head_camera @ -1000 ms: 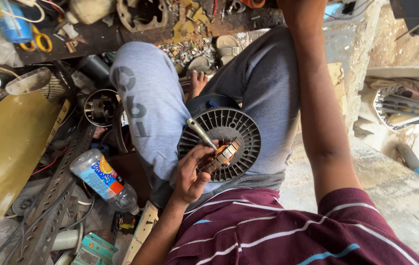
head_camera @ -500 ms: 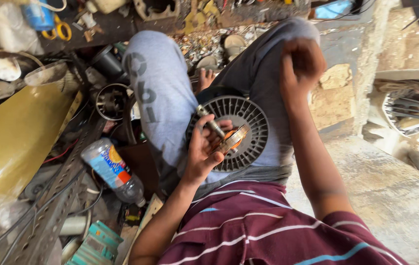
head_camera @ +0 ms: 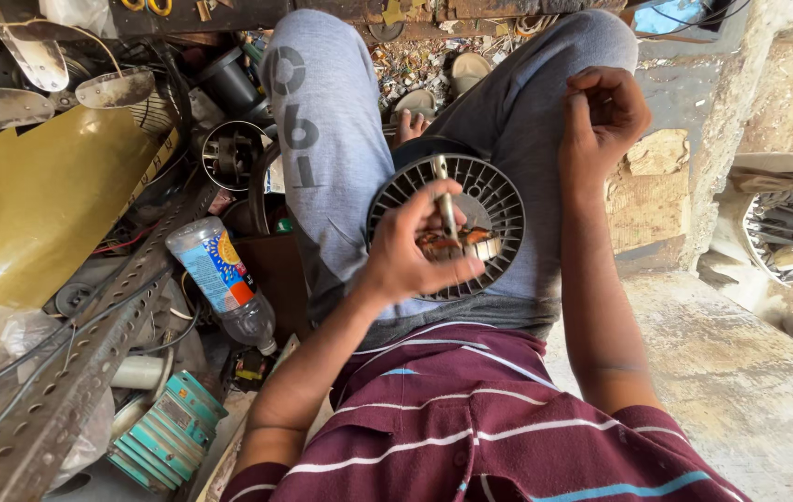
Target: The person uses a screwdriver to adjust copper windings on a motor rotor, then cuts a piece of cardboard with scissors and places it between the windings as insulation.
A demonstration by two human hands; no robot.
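1. The round slotted fan motor cover (head_camera: 471, 209) lies flat on my lap, between my knees, its vents facing up
2. My left hand (head_camera: 410, 256) sits on the near left of it, fingers curled and closed around the copper-wound motor part (head_camera: 457, 244) at its centre; the metal shaft (head_camera: 443, 191) sticks up past my fingertips, tilted slightly toward the far side
3. My right hand (head_camera: 605, 116) is raised over my right knee, well apart from the cover, fingers bunched together; it may pinch something small, but I cannot tell
4. I judge the motor part heavy and stiff for its size, and its thin windings fragile, so I would grip the core or shaft, not the wire
5. A plastic bottle (head_camera: 220, 279) lies to the left among the scrap, near a perforated metal bar (head_camera: 90, 363)
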